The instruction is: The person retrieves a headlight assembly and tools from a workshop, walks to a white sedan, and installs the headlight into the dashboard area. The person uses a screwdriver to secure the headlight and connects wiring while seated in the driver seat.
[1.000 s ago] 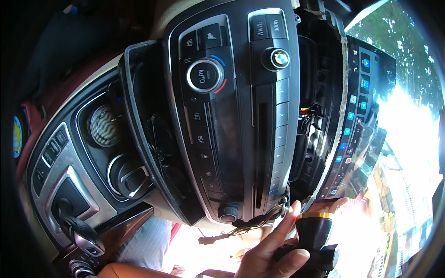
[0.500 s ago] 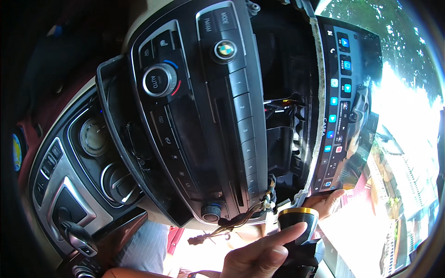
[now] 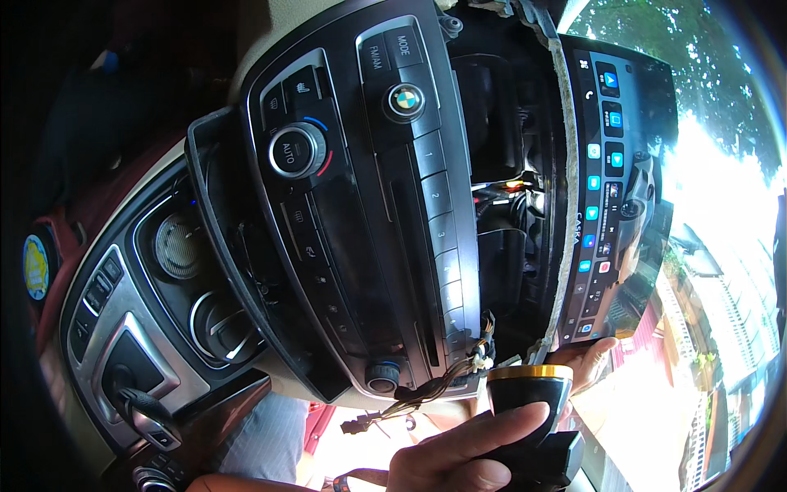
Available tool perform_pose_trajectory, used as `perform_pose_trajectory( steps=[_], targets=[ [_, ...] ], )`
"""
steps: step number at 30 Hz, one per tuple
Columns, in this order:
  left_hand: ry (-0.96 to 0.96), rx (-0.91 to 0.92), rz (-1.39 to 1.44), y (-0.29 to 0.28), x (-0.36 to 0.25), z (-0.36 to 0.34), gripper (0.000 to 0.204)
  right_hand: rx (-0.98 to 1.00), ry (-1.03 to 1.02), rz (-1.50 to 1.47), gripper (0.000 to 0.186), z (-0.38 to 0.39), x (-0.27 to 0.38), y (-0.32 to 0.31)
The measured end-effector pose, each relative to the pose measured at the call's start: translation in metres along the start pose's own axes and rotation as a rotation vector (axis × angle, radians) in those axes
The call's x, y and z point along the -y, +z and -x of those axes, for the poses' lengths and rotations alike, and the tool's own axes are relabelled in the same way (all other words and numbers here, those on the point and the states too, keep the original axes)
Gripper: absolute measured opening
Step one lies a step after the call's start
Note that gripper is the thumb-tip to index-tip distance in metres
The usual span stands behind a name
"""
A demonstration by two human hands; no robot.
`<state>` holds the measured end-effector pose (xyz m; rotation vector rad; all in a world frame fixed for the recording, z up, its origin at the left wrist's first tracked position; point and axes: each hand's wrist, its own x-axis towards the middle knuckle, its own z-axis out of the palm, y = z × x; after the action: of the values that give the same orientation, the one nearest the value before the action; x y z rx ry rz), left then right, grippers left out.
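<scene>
My left hand (image 3: 451, 455) comes in from the lower edge. It is closed round a black object (image 3: 525, 392) with a gold ring at its wide upper end; its exact kind I cannot make out. Past that, my right hand (image 3: 586, 367) grips the lower end of a lit touchscreen display (image 3: 611, 238), with part of the fingers hidden behind the gold-ringed object. Left of the screen sits the loosened radio and climate panel (image 3: 361, 213), with an opening beside it. A wiring connector (image 3: 358, 426) dangles on its cable near my left hand.
Coloured wires (image 3: 512, 190) show inside the dashboard opening (image 3: 500, 271). The shifter (image 3: 147, 422) and centre console (image 3: 160, 328) lie at the left, below a black open tray (image 3: 217, 221). Bright glass (image 3: 713, 205) fills the right side.
The whole view has shifted a little, so the panel sits slightly further right and lower. Both hands keep their holds.
</scene>
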<state>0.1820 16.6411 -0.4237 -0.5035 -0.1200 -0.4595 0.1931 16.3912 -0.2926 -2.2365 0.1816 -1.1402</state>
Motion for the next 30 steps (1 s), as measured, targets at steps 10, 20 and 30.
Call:
perform_pose_trajectory(
  steps=[10,20,30],
  targets=[
    [0.112,0.113,0.369,0.007,0.008,-0.006,0.051,-0.020,-0.009,0.027,0.061,-0.002,-0.006,-0.006],
    [0.189,0.282,0.557,0.011,0.004,-0.024,0.050,-0.052,-0.006,0.025,0.060,0.001,-0.011,-0.016],
    [0.147,0.045,0.079,0.000,-0.002,-0.010,0.053,-0.059,-0.009,0.012,0.059,-0.003,-0.009,-0.017]
  ],
)
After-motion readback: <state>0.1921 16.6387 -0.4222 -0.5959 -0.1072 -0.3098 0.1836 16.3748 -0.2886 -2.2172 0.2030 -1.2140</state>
